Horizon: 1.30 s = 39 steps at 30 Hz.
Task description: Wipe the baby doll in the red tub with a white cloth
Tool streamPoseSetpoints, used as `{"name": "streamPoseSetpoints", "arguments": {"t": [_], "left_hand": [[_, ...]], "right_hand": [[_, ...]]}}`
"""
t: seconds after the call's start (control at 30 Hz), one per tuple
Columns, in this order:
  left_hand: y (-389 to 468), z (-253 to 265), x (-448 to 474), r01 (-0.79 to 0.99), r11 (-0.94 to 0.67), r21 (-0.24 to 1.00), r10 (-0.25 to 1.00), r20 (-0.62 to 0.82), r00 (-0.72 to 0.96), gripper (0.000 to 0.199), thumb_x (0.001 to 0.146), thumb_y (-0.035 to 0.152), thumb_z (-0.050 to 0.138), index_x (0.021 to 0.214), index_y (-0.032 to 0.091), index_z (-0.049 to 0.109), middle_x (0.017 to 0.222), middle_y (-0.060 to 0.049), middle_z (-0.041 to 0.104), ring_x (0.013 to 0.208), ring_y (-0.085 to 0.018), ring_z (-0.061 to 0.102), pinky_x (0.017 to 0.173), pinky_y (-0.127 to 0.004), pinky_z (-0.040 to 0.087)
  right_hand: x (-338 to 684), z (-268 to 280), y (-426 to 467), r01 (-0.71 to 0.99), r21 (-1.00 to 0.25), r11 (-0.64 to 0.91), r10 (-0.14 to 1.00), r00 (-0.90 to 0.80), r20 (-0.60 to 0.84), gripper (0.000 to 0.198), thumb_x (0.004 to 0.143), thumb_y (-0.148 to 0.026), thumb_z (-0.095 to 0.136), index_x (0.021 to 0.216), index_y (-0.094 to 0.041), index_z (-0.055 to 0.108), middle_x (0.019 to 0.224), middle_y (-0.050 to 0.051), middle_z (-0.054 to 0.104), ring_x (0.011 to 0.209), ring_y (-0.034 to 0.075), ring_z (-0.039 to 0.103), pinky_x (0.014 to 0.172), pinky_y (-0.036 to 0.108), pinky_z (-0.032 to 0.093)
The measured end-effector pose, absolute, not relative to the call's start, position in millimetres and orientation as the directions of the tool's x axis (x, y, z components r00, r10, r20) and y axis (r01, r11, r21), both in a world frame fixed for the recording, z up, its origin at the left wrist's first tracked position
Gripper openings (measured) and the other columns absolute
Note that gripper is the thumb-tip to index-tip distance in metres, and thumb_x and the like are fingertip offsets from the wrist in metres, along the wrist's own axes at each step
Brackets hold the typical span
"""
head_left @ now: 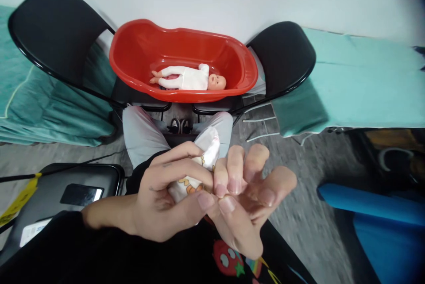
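My left hand (169, 191) is closed around a small white printed cloth (210, 153) with orange and yellow figures, which lies across my palm and sticks out past my fingers. My right hand (249, 200) meets the left fingertips, its thumb pressed to its curled fingers in a pinch. Whatever is between those fingertips is too small to make out. Beyond my hands, a baby doll (192, 78) in white clothes lies on its back inside a red plastic tub (179, 36), head to the right and bare feet to the left.
The tub rests across two black folding chairs (290, 58) against the wall. Teal-covered surfaces (365, 80) stand on both sides. At the lower left, a dark phone (82, 194) and a white device (35, 231) lie on a chair seat. Something blue (375, 209) is at the right.
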<state>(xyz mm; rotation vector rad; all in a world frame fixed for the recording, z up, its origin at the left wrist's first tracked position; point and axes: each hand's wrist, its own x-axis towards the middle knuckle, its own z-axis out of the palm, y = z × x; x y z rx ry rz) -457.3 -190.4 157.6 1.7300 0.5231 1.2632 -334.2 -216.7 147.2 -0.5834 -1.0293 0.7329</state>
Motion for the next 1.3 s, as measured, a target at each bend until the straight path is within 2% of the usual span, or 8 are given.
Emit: {"name": "streamPoseSetpoints", "arguments": {"t": [0.1, 0.23, 0.37, 0.5, 0.7, 0.93, 1.2, 1.3], "left_hand": [[-190.2, 158.8, -456.3, -0.181, -0.485, 0.856, 0.762, 0.515, 0.393, 0.014, 0.09, 0.033, 0.073, 0.088, 0.02, 0.068, 0.074, -0.002, 0.059, 0.065, -0.014, 0.051, 0.057, -0.027, 0.044], [-190.9, 159.1, -455.2, -0.201, -0.418, 0.886, 0.792, 0.464, 0.398, 0.019, 0.091, 0.034, 0.073, 0.084, 0.019, 0.064, 0.073, -0.001, 0.056, 0.065, -0.013, 0.049, 0.059, -0.027, 0.043], [-191.9, 157.3, -455.9, -0.214, -0.365, 0.906, 0.81, 0.423, 0.407, 0.021, 0.093, 0.035, 0.071, 0.082, 0.02, 0.061, 0.069, 0.0, 0.052, 0.068, -0.015, 0.047, 0.065, -0.03, 0.044], [-193.1, 155.3, -455.7, -0.229, -0.343, 0.911, 0.816, 0.41, 0.409, 0.023, 0.093, 0.036, 0.071, 0.08, 0.021, 0.059, 0.068, 0.0, 0.053, 0.072, -0.017, 0.047, 0.069, -0.032, 0.044], [-196.7, 153.0, -454.2, -0.258, -0.308, 0.916, 0.827, 0.392, 0.404, 0.02, 0.096, 0.034, 0.065, 0.083, 0.021, 0.058, 0.071, -0.002, 0.054, 0.072, -0.017, 0.047, 0.068, -0.032, 0.044], [-198.9, 148.4, -452.6, -0.256, -0.336, 0.907, 0.832, 0.413, 0.371, 0.02, 0.096, 0.035, 0.064, 0.084, 0.021, 0.057, 0.073, -0.001, 0.05, 0.07, -0.016, 0.045, 0.065, -0.03, 0.043], [-197.9, 146.5, -450.2, -0.264, -0.396, 0.879, 0.809, 0.471, 0.352, 0.019, 0.097, 0.034, 0.064, 0.086, 0.021, 0.057, 0.07, 0.001, 0.052, 0.07, -0.015, 0.045, 0.071, -0.032, 0.045], [-198.5, 144.5, -449.9, -0.249, -0.42, 0.873, 0.81, 0.484, 0.332, 0.019, 0.098, 0.035, 0.064, 0.086, 0.022, 0.056, 0.069, 0.001, 0.052, 0.068, -0.015, 0.045, 0.072, -0.033, 0.046]], "right_hand": [[-336.7, 145.1, -214.1, -0.213, -0.718, 0.663, 0.738, 0.347, 0.578, 0.031, 0.081, -0.008, 0.061, 0.089, -0.026, 0.037, 0.083, -0.001, 0.031, 0.061, 0.01, 0.041, 0.043, 0.02, 0.049], [-346.8, 146.3, -207.6, -0.204, -0.64, 0.741, 0.658, 0.409, 0.632, 0.036, 0.076, 0.0, 0.058, 0.081, -0.023, 0.03, 0.081, -0.002, 0.03, 0.059, 0.007, 0.04, 0.041, 0.015, 0.048], [-358.0, 150.2, -205.2, -0.213, -0.593, 0.777, 0.606, 0.511, 0.61, 0.04, 0.069, 0.008, 0.052, 0.077, -0.022, 0.025, 0.079, -0.003, 0.031, 0.059, 0.004, 0.042, 0.043, 0.012, 0.049], [-359.5, 150.8, -206.8, -0.19, -0.599, 0.778, 0.593, 0.537, 0.6, 0.041, 0.068, 0.008, 0.052, 0.076, -0.021, 0.025, 0.078, -0.003, 0.031, 0.059, 0.004, 0.043, 0.043, 0.011, 0.05], [-356.5, 147.2, -208.4, -0.114, -0.617, 0.779, 0.581, 0.501, 0.641, 0.043, 0.078, 0.004, 0.06, 0.076, -0.023, 0.025, 0.078, -0.003, 0.033, 0.058, 0.005, 0.045, 0.041, 0.013, 0.052], [-358.2, 145.6, -212.2, -0.175, -0.61, 0.773, 0.602, 0.506, 0.618, 0.044, 0.075, 0.009, 0.058, 0.076, -0.022, 0.027, 0.078, -0.003, 0.036, 0.063, 0.007, 0.049, 0.047, 0.014, 0.054], [-359.2, 146.8, -215.2, -0.132, -0.642, 0.755, 0.604, 0.519, 0.605, 0.043, 0.076, 0.009, 0.058, 0.077, -0.023, 0.03, 0.079, -0.004, 0.037, 0.063, 0.007, 0.049, 0.046, 0.016, 0.055], [-359.3, 146.2, -213.3, -0.145, -0.628, 0.764, 0.594, 0.536, 0.599, 0.044, 0.075, 0.009, 0.057, 0.076, -0.022, 0.026, 0.078, -0.004, 0.037, 0.063, 0.007, 0.049, 0.048, 0.015, 0.056]]}}
